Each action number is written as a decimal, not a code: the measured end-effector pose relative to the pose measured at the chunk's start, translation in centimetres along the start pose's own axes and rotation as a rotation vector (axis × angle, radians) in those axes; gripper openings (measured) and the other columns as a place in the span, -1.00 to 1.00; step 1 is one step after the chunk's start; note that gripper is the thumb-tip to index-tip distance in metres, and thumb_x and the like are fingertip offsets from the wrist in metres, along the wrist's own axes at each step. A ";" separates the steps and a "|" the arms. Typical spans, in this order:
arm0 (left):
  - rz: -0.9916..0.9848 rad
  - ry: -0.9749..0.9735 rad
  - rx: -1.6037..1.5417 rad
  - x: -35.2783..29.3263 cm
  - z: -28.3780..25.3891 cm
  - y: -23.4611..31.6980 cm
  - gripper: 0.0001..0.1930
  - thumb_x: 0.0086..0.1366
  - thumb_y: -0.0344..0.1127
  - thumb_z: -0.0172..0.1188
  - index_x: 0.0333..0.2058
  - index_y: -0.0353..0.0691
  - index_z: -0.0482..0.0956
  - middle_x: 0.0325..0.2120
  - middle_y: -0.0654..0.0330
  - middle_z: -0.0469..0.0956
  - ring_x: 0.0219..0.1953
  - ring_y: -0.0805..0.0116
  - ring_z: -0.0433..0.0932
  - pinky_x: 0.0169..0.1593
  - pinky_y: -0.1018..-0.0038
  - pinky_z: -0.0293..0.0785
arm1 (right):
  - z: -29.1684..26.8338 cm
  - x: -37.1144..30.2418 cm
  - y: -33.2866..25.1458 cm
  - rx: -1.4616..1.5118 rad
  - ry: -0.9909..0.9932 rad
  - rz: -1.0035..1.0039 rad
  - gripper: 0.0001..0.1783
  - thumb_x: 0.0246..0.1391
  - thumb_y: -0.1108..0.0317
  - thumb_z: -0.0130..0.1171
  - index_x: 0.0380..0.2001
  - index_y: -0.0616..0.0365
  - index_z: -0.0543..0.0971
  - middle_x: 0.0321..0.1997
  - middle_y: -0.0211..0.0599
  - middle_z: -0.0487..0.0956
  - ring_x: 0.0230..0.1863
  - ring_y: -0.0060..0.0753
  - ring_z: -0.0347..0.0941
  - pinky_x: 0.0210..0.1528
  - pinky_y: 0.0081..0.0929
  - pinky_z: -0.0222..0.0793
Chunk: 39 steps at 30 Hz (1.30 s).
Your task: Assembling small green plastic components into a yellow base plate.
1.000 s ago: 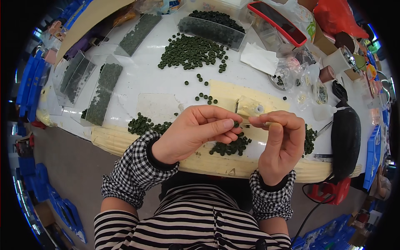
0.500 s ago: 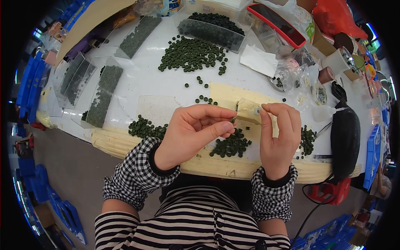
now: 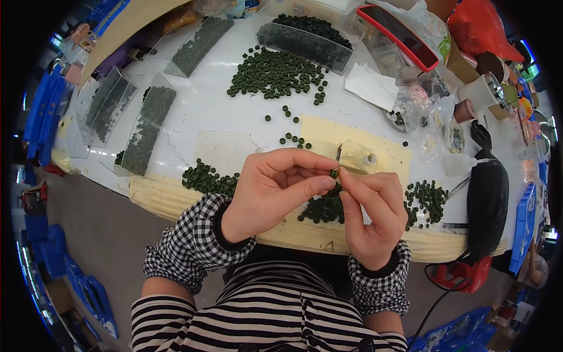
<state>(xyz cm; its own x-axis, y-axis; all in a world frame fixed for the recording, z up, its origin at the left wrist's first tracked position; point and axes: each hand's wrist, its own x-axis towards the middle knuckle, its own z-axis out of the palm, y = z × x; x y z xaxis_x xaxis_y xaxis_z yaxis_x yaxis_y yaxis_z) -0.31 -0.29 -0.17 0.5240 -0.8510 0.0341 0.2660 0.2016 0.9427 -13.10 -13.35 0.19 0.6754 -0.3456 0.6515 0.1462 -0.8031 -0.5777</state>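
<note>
Between the thumb and index finger of my left hand [image 3: 278,190] is a small dark green disc [image 3: 334,173], held on edge. The fingers of my right hand [image 3: 375,214] are bent in a pinch, with the index fingertip right beside the disc; anything tiny in them is hidden. Just beyond the fingertips a thin dark metal strip [image 3: 339,152] stands up. A cream block [image 3: 356,154] with a pale round tip [image 3: 370,159] sits behind my right hand. Under my hands lies a pile of green discs [image 3: 319,210].
More discs are heaped at the left [image 3: 205,179], at the right [image 3: 427,202] and at the back [image 3: 275,73]. Clear boxes [image 3: 149,129] of discs stand on the left. A red-cased phone [image 3: 399,38], a white tissue [image 3: 371,86] and a black-wrapped object [image 3: 487,196] lie to the right.
My right hand has left the pale tip on the cream block and come left and nearer to the disc in my left hand. My left hand has barely moved.
</note>
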 end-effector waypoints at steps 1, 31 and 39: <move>-0.006 -0.002 -0.005 0.0 0.0 0.0 -0.74 0.25 -0.55 0.22 -0.07 -0.41 0.57 -0.22 0.11 0.63 -0.21 0.51 0.60 -0.08 0.62 0.55 | 0.0 0.0 0.0 0.007 -0.008 -0.007 -0.60 -0.19 0.61 0.34 -0.16 0.20 0.67 -0.42 -0.35 0.55 -0.40 -0.33 0.40 -0.35 -0.48 0.34; 0.111 0.042 0.091 -0.2 0.0 0.0 -0.80 0.20 -0.68 0.20 -0.19 -0.42 0.62 -0.30 0.02 0.62 -0.27 0.37 0.62 -0.16 0.53 0.60 | 0.0 -0.2 0.0 0.022 -0.061 -0.029 -0.58 -0.19 0.57 0.37 -0.14 0.17 0.68 -0.38 -0.39 0.56 -0.39 -0.35 0.38 -0.36 -0.50 0.34; 0.162 0.037 0.178 -0.2 0.0 0.1 -0.79 0.18 -0.70 0.20 -0.20 -0.42 0.63 -0.31 0.03 0.62 -0.28 0.37 0.63 -0.17 0.54 0.59 | -0.2 -0.2 0.1 0.080 -0.086 -0.011 -0.58 -0.17 0.57 0.36 -0.12 0.18 0.67 -0.39 -0.38 0.55 -0.39 -0.35 0.39 -0.35 -0.49 0.34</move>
<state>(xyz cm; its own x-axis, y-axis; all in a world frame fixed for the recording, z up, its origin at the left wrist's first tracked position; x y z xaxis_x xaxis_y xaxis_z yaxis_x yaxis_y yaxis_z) -0.40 -0.05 -0.10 0.5786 -0.7955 0.1801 0.0314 0.2424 0.9697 -13.35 -13.41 0.11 0.7324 -0.2909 0.6156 0.2091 -0.7643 -0.6100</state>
